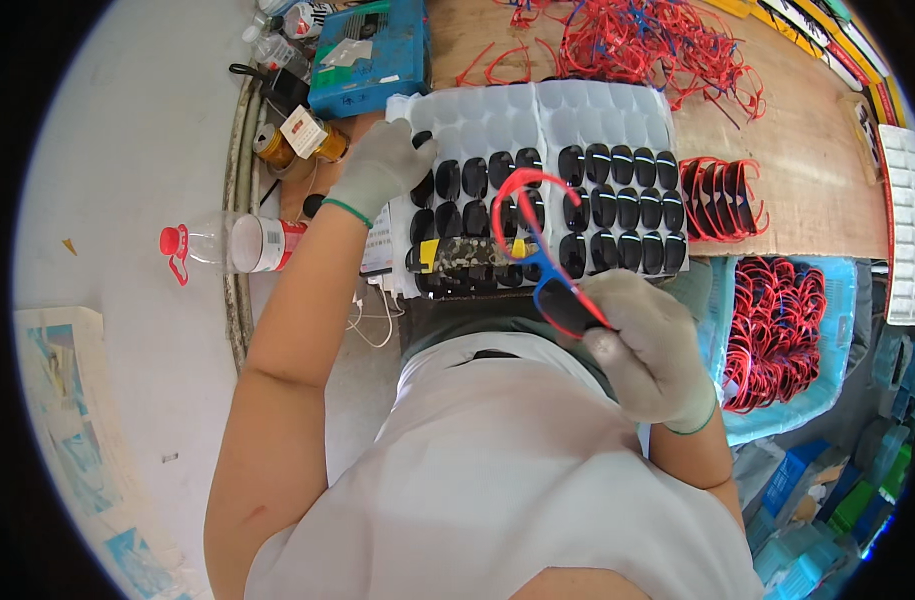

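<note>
My gloved right hand grips a pair of red-and-blue sunglasses in front of my chest. A dark lens shows in the frame close to my fingers, and the red temples curve up above the tray. At the upper left of the white lens tray, my gloved left hand is closed with a dark lens at its fingertips. Rows of dark lenses fill the tray's nearer pockets; the far pockets hold none. Across the near lenses lies a worn black-and-yellow bar.
Red frames are heaped at the back. A row of red sunglasses stands right of the tray, above a blue basket full of red frames. To the left are a blue toolbox, a plastic bottle and a white cable.
</note>
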The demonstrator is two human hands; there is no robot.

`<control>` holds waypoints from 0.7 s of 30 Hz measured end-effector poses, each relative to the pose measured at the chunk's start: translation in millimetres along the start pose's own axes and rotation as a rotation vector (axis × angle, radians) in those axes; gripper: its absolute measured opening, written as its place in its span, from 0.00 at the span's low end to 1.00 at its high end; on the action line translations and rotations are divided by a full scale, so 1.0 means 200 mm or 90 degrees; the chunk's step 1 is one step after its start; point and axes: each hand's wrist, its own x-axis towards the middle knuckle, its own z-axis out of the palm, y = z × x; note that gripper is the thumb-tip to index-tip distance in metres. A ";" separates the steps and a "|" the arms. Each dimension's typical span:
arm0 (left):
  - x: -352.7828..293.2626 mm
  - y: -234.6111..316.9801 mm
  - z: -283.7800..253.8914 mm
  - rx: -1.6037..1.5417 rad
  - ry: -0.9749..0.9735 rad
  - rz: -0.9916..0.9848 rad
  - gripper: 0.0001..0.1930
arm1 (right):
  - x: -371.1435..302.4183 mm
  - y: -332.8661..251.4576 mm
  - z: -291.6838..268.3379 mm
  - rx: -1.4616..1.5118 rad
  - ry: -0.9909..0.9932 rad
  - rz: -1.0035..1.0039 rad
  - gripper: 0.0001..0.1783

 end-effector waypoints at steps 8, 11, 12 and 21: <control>0.03 -0.07 0.02 -0.126 0.046 -0.071 0.21 | -0.07 -0.02 0.10 0.235 0.131 0.255 0.38; -0.05 -0.05 -0.08 -0.204 0.093 -0.053 0.18 | -0.07 -0.02 0.11 0.370 0.173 0.264 0.39; -0.12 -0.01 -0.13 -0.286 0.099 -0.044 0.17 | -0.08 -0.02 0.10 0.327 0.173 0.262 0.33; -0.68 0.52 -0.16 -1.216 -0.380 -0.052 0.15 | 0.03 0.01 0.19 0.136 0.109 0.255 0.29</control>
